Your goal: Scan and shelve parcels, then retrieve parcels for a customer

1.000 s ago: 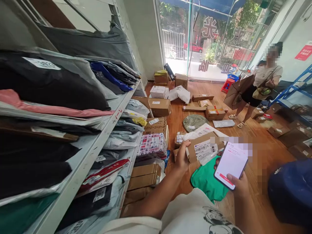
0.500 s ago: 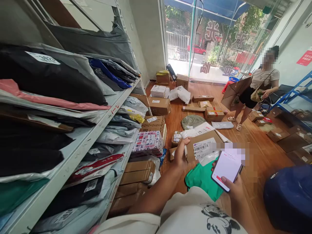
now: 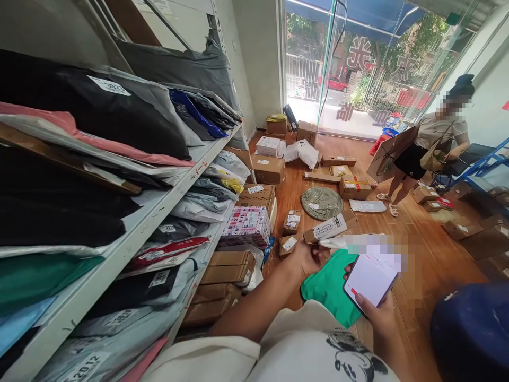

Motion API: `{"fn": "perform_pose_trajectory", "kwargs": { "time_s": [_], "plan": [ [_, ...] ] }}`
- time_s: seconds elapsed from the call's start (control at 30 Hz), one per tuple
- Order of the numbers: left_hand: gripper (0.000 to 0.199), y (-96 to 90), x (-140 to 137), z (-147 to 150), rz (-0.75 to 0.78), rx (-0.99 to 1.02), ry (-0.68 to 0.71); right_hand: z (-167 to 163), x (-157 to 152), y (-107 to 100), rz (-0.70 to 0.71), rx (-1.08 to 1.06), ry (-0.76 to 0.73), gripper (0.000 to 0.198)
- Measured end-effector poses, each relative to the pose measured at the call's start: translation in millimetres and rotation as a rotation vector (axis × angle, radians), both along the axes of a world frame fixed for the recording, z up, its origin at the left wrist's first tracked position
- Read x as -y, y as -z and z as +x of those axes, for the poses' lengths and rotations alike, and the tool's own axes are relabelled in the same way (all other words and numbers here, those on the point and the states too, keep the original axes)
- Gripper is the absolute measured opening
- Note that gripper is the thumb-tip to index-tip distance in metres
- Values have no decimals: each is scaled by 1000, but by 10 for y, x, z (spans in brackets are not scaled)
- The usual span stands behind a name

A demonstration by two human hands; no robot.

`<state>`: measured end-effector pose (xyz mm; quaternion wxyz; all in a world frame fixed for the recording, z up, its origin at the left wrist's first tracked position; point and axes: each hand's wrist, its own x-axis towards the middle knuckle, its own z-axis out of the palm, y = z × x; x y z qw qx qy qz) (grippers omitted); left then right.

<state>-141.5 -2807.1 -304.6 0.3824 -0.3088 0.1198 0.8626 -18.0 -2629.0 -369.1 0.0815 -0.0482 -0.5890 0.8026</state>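
Scanning looks to be the step in hand: left hand [image 3: 308, 257] clamps a cardboard parcel [image 3: 328, 229], label up, over the wooden floor [image 3: 437, 254]; right hand [image 3: 377, 313] grips a phone [image 3: 369, 278] just beside it, above a green mailer [image 3: 328, 286]; squaring phone to label would likely follow.
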Motion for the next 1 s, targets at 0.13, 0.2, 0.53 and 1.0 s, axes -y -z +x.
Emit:
{"fn": "perform_pose_trajectory", "kwargs": {
  "time_s": [0.13,0.2,0.53,1.0],
  "plan": [
    [6,34,-11,6,64,20,39,26,-41,45,44,-35,-50,37],
    [6,59,1,2,96,14,41,44,-50,59,49,-32,-55,39],
    [6,68,44,-30,120,5,24,131,-46,75,-18,-30,-105,42],
    [3,34,46,-72,125,14,46,106,-33,55,-28,-17,-58,45]
  ]
}}
